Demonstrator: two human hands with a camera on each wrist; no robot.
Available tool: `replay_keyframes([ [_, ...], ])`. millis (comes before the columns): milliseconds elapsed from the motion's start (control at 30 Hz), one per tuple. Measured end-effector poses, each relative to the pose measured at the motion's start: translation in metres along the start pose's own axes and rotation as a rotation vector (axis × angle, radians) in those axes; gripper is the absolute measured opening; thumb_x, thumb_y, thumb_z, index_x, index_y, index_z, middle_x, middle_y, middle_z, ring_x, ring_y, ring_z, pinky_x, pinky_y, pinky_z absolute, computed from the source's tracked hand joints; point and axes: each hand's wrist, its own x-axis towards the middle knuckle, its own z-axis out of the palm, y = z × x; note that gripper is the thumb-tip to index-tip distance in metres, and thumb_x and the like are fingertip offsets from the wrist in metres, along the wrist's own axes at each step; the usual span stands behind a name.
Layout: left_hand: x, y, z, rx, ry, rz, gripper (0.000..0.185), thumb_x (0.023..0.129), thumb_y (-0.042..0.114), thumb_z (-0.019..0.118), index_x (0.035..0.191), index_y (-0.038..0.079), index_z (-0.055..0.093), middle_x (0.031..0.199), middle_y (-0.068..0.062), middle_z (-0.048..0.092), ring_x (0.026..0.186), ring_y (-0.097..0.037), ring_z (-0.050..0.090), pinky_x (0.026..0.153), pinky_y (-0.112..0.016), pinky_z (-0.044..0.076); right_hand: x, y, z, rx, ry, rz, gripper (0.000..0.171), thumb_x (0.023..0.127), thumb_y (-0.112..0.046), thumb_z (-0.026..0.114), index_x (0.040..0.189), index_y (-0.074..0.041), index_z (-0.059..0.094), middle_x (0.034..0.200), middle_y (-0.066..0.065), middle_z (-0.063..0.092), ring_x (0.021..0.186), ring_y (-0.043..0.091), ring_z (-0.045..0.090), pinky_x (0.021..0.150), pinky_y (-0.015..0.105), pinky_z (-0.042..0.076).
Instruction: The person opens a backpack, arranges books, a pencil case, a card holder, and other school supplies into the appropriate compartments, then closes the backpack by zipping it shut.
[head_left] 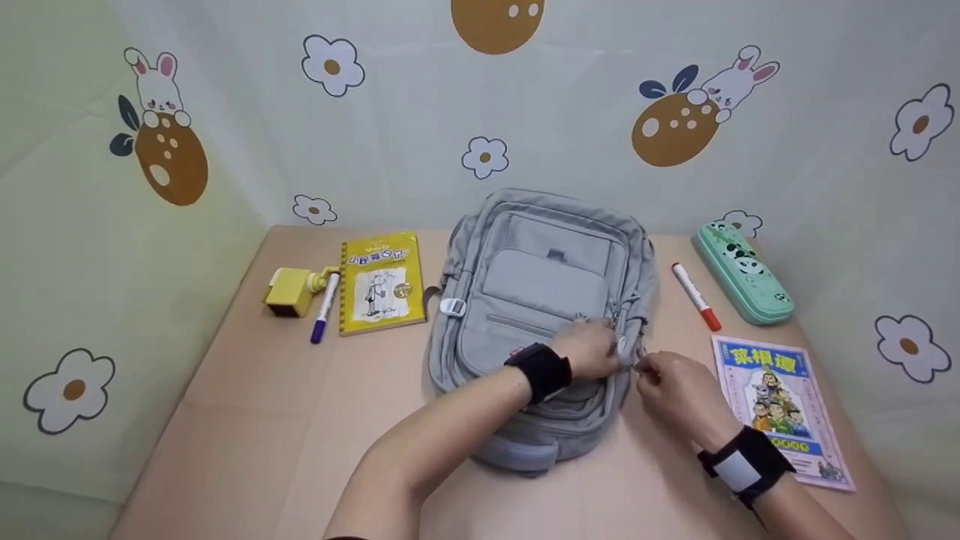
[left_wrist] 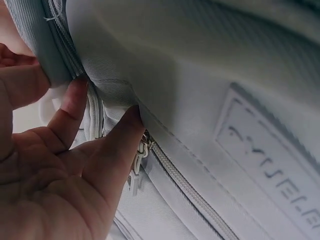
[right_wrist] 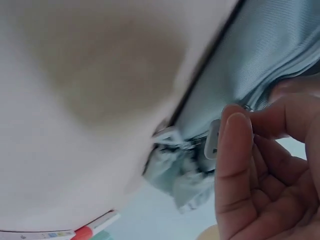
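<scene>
A grey backpack (head_left: 540,300) lies flat on the middle of the table, front pocket up. My left hand (head_left: 611,351) rests on its right side and grips a fold of the fabric (left_wrist: 107,92) just above a zipper slider (left_wrist: 142,150). My right hand (head_left: 645,369) is beside the bag's right edge, its fingers (right_wrist: 237,150) pinching a small white zipper pull (right_wrist: 212,140). Both wrists wear black straps. The zipper track runs under my left fingers, and part of it is hidden.
To the left of the bag lie a yellow book (head_left: 380,283), a purple marker (head_left: 325,307) and a small yellow block (head_left: 289,291). To its right are a red marker (head_left: 696,296), a green panda pencil case (head_left: 741,271) and a comic book (head_left: 780,409). Patterned walls enclose the table.
</scene>
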Motion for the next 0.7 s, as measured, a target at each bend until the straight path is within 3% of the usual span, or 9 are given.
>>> replay_keyframes([
  [233, -0.002, -0.001, 0.002, 0.021, -0.021, 0.015, 0.042, 0.098, 0.049, 0.059, 0.109, 0.011, 0.075, 0.137, -0.004, 0.060, 0.116, -0.024, 0.059, 0.097, -0.034, 0.048, -0.018, -0.015, -0.006, -0.009, -0.060, -0.004, 0.014, 0.082, -0.002, 0.072, 0.093, -0.010, 0.075, 0.085, -0.001, 0.068, 0.079, 0.018, 0.066, 0.074, 0.042, 0.056],
  [367, -0.008, -0.003, 0.000, -0.026, -0.047, 0.042, 0.042, 0.097, 0.048, 0.060, 0.110, 0.010, 0.071, 0.126, -0.003, 0.061, 0.111, -0.021, 0.058, 0.098, -0.032, 0.046, -0.020, -0.015, -0.006, -0.022, -0.045, -0.015, 0.011, 0.085, -0.003, 0.074, 0.092, -0.011, 0.074, 0.085, -0.001, 0.067, 0.079, 0.018, 0.066, 0.073, 0.042, 0.055],
  [567, -0.035, -0.010, -0.009, -0.179, -0.219, 0.119, 0.029, 0.093, 0.043, 0.072, 0.090, 0.017, 0.059, 0.089, 0.006, 0.059, 0.081, -0.013, 0.058, 0.070, -0.027, 0.048, -0.021, -0.012, -0.005, -0.048, -0.037, -0.008, 0.009, 0.086, -0.006, 0.076, 0.092, -0.013, 0.074, 0.084, -0.001, 0.069, 0.079, 0.019, 0.067, 0.073, 0.043, 0.055],
  [700, -0.058, -0.018, -0.015, -0.142, -0.303, 0.204, 0.032, 0.092, 0.043, 0.072, 0.084, 0.015, 0.059, 0.085, 0.006, 0.055, 0.075, -0.012, 0.055, 0.062, -0.024, 0.044, -0.022, -0.011, -0.007, -0.076, -0.062, 0.024, 0.008, 0.087, -0.009, 0.076, 0.092, -0.015, 0.073, 0.086, 0.000, 0.070, 0.080, 0.022, 0.068, 0.074, 0.045, 0.056],
])
